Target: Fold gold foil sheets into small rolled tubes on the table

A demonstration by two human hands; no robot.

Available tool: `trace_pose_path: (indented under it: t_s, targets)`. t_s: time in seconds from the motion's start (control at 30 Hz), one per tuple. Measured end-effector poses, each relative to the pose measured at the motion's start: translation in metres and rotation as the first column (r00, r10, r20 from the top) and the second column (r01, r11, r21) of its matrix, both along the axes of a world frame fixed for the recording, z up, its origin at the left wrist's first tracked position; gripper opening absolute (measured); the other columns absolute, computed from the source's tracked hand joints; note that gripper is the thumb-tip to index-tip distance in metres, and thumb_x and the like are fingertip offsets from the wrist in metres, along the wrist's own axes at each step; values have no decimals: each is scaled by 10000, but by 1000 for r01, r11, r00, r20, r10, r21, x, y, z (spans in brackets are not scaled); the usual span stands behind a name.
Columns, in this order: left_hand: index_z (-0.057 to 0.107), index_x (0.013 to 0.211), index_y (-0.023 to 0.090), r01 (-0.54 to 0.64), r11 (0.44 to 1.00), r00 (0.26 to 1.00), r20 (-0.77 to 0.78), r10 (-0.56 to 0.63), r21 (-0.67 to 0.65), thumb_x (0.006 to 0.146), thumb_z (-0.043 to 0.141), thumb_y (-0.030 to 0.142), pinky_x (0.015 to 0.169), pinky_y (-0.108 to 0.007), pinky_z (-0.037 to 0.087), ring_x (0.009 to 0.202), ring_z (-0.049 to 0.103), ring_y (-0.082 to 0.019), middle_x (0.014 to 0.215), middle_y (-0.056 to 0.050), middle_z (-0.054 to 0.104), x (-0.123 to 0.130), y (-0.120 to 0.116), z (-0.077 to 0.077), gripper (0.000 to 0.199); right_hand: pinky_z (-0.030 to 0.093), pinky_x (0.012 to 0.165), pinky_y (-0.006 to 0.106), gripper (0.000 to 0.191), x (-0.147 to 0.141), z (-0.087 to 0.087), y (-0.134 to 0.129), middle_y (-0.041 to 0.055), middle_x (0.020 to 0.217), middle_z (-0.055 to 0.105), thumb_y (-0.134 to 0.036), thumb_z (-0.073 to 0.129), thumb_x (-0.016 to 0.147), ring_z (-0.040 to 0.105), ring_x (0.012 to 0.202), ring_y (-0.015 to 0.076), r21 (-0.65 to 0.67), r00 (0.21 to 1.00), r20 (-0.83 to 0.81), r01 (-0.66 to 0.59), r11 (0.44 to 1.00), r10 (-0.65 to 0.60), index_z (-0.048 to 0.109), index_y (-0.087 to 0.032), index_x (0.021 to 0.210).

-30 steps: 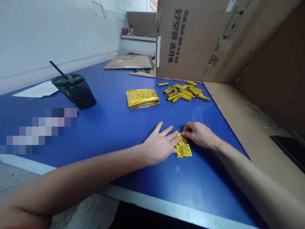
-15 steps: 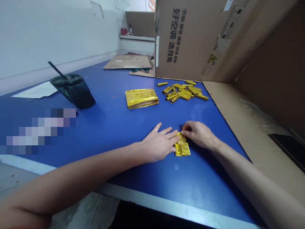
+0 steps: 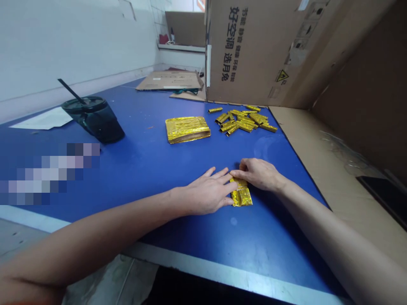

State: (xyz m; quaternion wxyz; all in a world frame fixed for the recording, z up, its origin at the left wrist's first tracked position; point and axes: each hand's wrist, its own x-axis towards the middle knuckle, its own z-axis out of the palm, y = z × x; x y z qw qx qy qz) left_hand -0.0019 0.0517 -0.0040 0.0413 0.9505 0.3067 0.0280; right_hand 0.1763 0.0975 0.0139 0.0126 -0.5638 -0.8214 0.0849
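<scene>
Crumpled gold foil packet (image 3: 241, 195) on blue surface (image 3: 152, 178); right hand (image 3: 258, 174) clamped on its far end; left hand (image 3: 206, 195) spread open just beside it.

Even, fairly bright indoor light fills the view, with no lamp or window showing. A soft, dark shadow falls on the blue table (image 3: 286, 212) just beneath the right hand (image 3: 258, 174) and forearm, and a fainter one edges the left hand (image 3: 206, 195). The foil packet (image 3: 241, 192) between them glints, and a pale sheen lies on the table beyond the grip. The wide lens bows the table's near edge (image 3: 203, 271) and stretches the arms. A coarse mosaic blur (image 3: 52, 173) hides a patch left of the grip.
</scene>
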Motion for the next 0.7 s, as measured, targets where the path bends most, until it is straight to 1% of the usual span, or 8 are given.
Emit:
trace_pose_path:
  t_s: [0.1,0.17,0.27,0.33,0.4,0.47,0.57,0.7]
  targets:
    - [416,1166,214,-39,999,999,18,39,-3,841,410,362,948,-497,263,1237,265,-312,1315,-133,341,-2,1,0,358,289,474,222,276,3,-1,0,-3,667,604,-486,475,745,531,584,128,-5,999,-30,-35,999,35,526,-216,720]
    - [441,1152,218,-77,997,997,31,77,5,829,431,363,948,-496,257,1232,269,-318,1329,-150,308,-3,1,1,354,294,479,219,248,4,-1,-3,-9,684,599,-459,521,719,527,587,126,11,999,-41,-34,999,34,529,-221,788]
    - [467,1133,223,-77,997,996,51,78,-9,820,449,347,950,-494,247,1210,305,-302,1291,-143,354,-4,2,3,338,311,495,221,285,3,-2,-8,-7,702,590,-458,526,713,522,592,129,39,998,-58,-34,999,37,533,-224,877]
    - [468,1136,225,-66,997,996,61,68,-27,820,449,342,952,-495,241,1197,322,-291,1270,-135,380,-4,2,3,337,328,518,221,257,1,-3,-10,-3,741,585,-418,524,720,522,616,128,54,994,-82,-67,996,71,538,-228,893]
    - [471,1138,228,-58,998,996,70,60,-39,819,449,341,956,-498,230,1198,317,-289,1267,-129,382,-4,2,3,339,343,544,223,206,-1,-3,-10,-1,772,576,-376,528,714,520,643,128,50,990,-95,-104,993,108,548,-231,859]
    - [481,1131,234,-54,998,995,83,58,-45,815,455,340,957,-501,223,1199,312,-290,1263,-121,386,-4,3,2,334,354,569,230,169,-3,-4,-10,2,777,569,-356,528,705,520,664,134,30,988,-97,-113,993,116,555,-228,813]
    - [499,1113,249,-47,997,990,128,53,-54,817,454,342,949,-492,237,1186,327,-280,1239,-107,407,-5,4,0,313,359,587,239,146,-4,-2,-9,9,766,565,-342,529,694,518,675,140,5,991,-98,-94,996,94,549,-215,761]
    - [557,1031,257,-69,996,972,220,81,-61,828,445,338,943,-438,265,1135,382,-239,1179,-79,452,-3,6,-2,245,335,541,236,112,-6,3,-11,-3,707,567,-311,540,667,503,635,137,-29,991,-127,-41,999,37,513,-207,699]
